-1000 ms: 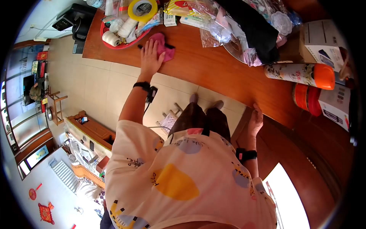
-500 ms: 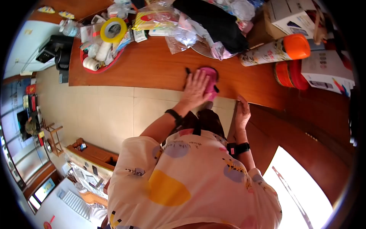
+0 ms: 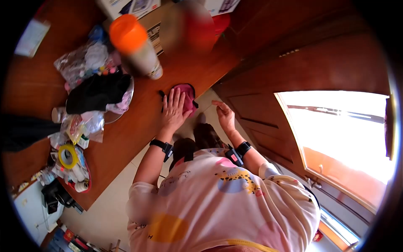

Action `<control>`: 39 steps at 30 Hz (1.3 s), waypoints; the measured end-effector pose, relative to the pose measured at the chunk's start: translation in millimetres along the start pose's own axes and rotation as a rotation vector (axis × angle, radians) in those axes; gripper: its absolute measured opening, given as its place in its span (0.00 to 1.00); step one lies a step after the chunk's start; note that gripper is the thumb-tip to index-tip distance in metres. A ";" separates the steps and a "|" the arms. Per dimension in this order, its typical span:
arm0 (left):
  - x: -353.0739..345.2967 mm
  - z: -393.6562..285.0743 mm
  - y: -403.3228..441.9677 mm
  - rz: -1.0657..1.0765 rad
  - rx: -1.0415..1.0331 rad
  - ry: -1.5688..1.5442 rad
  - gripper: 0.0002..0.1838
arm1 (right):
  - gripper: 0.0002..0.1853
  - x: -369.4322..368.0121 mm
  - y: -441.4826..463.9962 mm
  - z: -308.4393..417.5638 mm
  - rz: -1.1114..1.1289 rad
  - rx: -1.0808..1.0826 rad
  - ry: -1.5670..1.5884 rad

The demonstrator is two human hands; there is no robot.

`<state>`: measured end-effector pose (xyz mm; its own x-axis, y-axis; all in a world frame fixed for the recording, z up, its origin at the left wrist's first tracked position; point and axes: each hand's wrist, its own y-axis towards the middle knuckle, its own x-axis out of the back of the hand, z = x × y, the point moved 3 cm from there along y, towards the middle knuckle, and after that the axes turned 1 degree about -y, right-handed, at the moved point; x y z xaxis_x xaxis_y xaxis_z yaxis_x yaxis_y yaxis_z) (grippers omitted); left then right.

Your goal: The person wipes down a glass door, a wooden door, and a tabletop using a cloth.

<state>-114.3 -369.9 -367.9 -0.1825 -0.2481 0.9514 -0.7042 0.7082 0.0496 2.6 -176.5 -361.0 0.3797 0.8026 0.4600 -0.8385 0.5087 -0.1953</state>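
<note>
Flat on a pink cloth (image 3: pixel 188 91) with dark edging, my left hand (image 3: pixel 174 112) has its fingers spread and covers the cloth's left part. The cloth lies on the brown wooden table (image 3: pixel 140 122), close to the table's edge. My right hand (image 3: pixel 224 116) is beyond that edge, to the right of the cloth and apart from it. Its fingers are loosely bent, the index finger reaches out, and nothing shows in them.
An orange-capped spray can (image 3: pixel 145 60) stands beyond the cloth. Black fabric (image 3: pixel 98 94) lies on plastic bags at the left, near a yellow tape roll (image 3: pixel 68 156) in a red basket. Boxes stand at the far side. A brown door (image 3: pixel 252 110) is on the right.
The view has turned toward the door. My left hand has slid the pink cloth along the table, away from the basket and nearer the spray can and my right hand.
</note>
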 end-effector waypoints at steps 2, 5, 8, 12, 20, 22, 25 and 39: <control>-3.1 -20.9 39.3 0.057 -0.068 0.040 0.42 | 0.13 13.2 7.0 -2.1 -0.029 -0.010 0.042; -22.7 -45.6 91.6 0.065 -0.117 0.026 0.42 | 0.13 29.8 20.0 -28.2 -0.057 -0.006 0.120; -35.0 -68.8 137.0 0.070 -0.148 0.020 0.42 | 0.13 54.2 25.6 -44.9 -0.091 -0.044 0.195; -50.2 -93.6 187.5 -0.020 -0.178 0.086 0.40 | 0.13 82.0 29.4 -69.7 -0.130 -0.095 0.298; -71.5 -120.3 240.6 0.154 -0.052 0.178 0.32 | 0.15 102.0 56.3 -91.4 -0.050 -0.135 0.367; -70.9 -121.3 238.6 0.190 -0.013 0.172 0.31 | 0.15 98.3 63.4 -94.7 -0.003 -0.073 0.383; -68.1 -113.0 209.8 0.077 -0.015 0.155 0.31 | 0.13 94.5 69.4 -75.9 0.043 -0.100 0.310; 15.9 42.2 -96.4 -0.241 0.546 0.104 0.41 | 0.13 -22.1 36.2 38.4 0.337 0.327 -0.075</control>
<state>-78.3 -470.0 -370.4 0.0748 -0.2741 0.9588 -0.9727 0.1917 0.1307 -51.1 -187.8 -345.0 0.0461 0.8752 0.4816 -0.9938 0.0891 -0.0668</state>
